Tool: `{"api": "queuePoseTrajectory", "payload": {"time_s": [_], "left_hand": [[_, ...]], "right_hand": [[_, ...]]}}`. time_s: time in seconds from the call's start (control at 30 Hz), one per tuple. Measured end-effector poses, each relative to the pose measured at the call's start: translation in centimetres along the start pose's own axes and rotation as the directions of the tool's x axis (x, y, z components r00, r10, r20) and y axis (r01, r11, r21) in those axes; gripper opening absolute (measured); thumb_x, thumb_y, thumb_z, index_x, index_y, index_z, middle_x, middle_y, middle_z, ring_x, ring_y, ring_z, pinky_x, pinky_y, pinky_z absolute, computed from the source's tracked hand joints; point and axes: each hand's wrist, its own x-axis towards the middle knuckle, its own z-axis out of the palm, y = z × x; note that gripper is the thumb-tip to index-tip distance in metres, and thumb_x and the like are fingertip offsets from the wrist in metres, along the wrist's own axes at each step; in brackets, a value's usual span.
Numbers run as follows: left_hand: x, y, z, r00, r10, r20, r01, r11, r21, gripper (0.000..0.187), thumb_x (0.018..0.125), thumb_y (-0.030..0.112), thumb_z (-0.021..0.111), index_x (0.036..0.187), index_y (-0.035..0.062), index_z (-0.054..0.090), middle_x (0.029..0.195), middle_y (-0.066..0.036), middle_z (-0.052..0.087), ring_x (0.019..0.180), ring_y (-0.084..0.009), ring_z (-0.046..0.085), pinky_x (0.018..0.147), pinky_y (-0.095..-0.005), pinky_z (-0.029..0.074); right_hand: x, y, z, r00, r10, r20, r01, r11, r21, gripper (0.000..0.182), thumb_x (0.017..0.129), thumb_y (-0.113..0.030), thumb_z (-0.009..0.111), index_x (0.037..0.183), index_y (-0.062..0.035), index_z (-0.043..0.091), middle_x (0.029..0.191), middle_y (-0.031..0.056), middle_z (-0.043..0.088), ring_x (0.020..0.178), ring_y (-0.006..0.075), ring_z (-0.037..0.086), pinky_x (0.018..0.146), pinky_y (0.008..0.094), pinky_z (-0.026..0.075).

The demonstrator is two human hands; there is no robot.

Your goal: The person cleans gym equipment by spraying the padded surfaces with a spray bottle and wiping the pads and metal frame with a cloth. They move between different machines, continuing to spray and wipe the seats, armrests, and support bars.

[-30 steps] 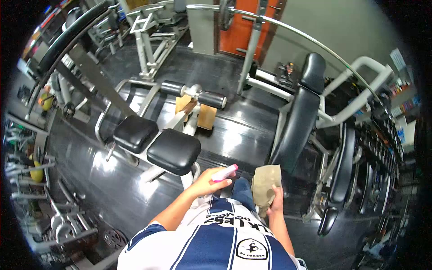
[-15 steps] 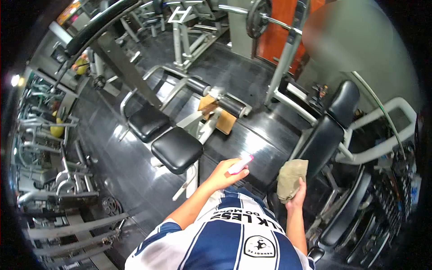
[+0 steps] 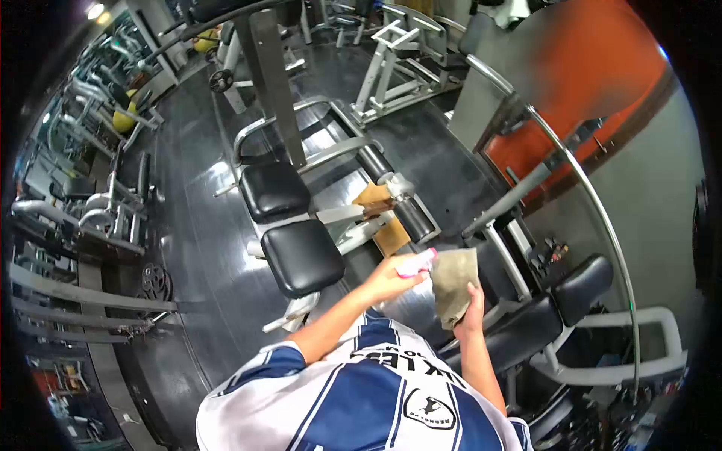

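Note:
My left hand [image 3: 389,281] is closed around a small pink-and-white bottle [image 3: 416,264], its pink end pointing up and to the right. Close beside it, my right hand [image 3: 472,310] grips a khaki cloth [image 3: 456,282] by its right edge and lower part, and the cloth hangs spread out. In this view the bottle's pink end overlaps the cloth's left edge. Both hands are held out in front of my striped shirt, above the dark gym floor.
A bench machine with black padded seats [image 3: 302,258] and roller pads [image 3: 414,219] stands ahead to the left. To the right is another black bench [image 3: 523,327] with a curved metal bar [image 3: 579,177] near it. Weight machines [image 3: 402,64] stand farther back.
My view has turned to the right. The hands have come closer together, bringing the cloth up against the bottle's end in view; both grips stay the same.

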Motion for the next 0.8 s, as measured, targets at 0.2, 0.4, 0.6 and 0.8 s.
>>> {"api": "queuePoseTrajectory", "payload": {"time_s": [0.2,0.4,0.6,0.8], "left_hand": [[-0.8,-3.7,-5.1,0.969,-0.086,-0.230,0.100,0.994,0.050,0.028,0.088,0.026,0.075,0.103,0.0038,0.067,0.091,0.000,0.066,0.085,-0.0075,0.059,0.077,-0.0269,0.050],[-5.6,-4.6,-7.3,0.658,-0.265,-0.705,0.213,0.963,-0.163,0.021,0.088,0.021,0.073,0.101,0.0052,0.068,0.080,0.002,0.064,0.067,-0.0061,0.058,0.063,-0.0244,0.048],[-5.9,-6.7,-3.4,0.297,-0.199,-0.934,0.404,0.912,-0.066,0.032,0.085,0.023,0.073,0.109,0.0021,0.068,0.085,-0.004,0.069,0.075,-0.0112,0.063,0.071,-0.0281,0.051],[-3.3,-11.7,-1.7,0.215,-0.238,-0.947,0.474,0.873,-0.112,0.056,0.084,0.029,0.074,0.129,0.0004,0.060,0.115,-0.016,0.069,0.110,-0.0255,0.065,0.096,-0.0351,0.049]], "right_hand": [[8.5,3.5,-0.1,0.942,0.322,0.088,-0.317,0.946,-0.070,0.047,0.092,-0.023,0.052,0.135,-0.0034,0.050,0.126,0.0117,0.060,0.111,0.0273,0.062,0.095,0.0395,0.050],[17.2,3.6,2.9,0.865,0.433,0.254,-0.303,0.854,-0.424,0.050,0.090,-0.018,0.050,0.138,-0.0052,0.049,0.126,0.0116,0.059,0.113,0.0251,0.059,0.097,0.0373,0.048],[26.8,5.1,2.3,0.648,0.625,0.436,-0.227,0.704,-0.673,0.058,0.092,-0.016,0.048,0.147,-0.0017,0.039,0.132,0.0126,0.056,0.120,0.0224,0.052,0.105,0.0362,0.039],[31.5,5.0,1.6,0.572,0.721,0.391,-0.156,0.564,-0.811,0.056,0.092,-0.011,0.044,0.147,0.0011,0.040,0.135,0.0126,0.055,0.119,0.0228,0.052,0.106,0.0352,0.038]]}}
